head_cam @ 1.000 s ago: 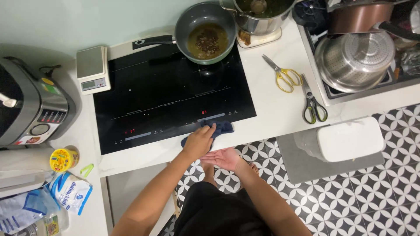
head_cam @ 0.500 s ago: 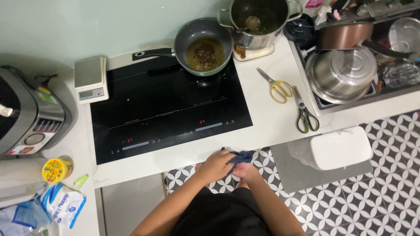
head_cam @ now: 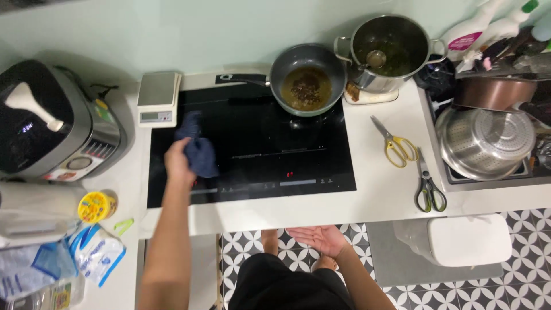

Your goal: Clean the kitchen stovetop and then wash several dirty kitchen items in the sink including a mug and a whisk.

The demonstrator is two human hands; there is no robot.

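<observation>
Left hand (head_cam: 179,161) grips a crumpled dark-blue cloth (head_cam: 198,150), long axis front-to-back, near the black glass cooktop's (head_cam: 275,166) left edge; right hand (head_cam: 319,236) open, empty; grey pan (head_cam: 308,78) holds brown sauce.

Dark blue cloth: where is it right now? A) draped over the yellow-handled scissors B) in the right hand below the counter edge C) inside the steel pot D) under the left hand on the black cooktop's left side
D: the left hand presses the dark blue cloth onto the left part of the black cooktop; the right hand is open and empty.
</observation>
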